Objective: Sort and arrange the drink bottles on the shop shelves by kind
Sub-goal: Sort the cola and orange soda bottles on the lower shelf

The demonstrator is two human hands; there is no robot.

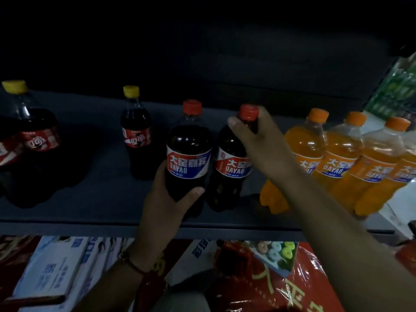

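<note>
Two dark DAYAO cola bottles with red caps stand side by side on the dark shelf (101,199). My left hand (166,206) grips the lower body of the left DAYAO bottle (189,154). My right hand (258,136) wraps the neck of the right DAYAO bottle (231,172), just under its red cap. Right of them stands a row of several orange DAYAO soda bottles (342,158). To the left are a small yellow-capped cola bottle (136,134) and larger yellow-capped cola bottles (33,136).
The shelf's front lip (67,228) runs across below the bottles. Under it lie white and blue cartons (56,266) and red wrapped gift boxes (281,284). Green packaged goods (396,91) sit at the upper right. The shelf back is dark.
</note>
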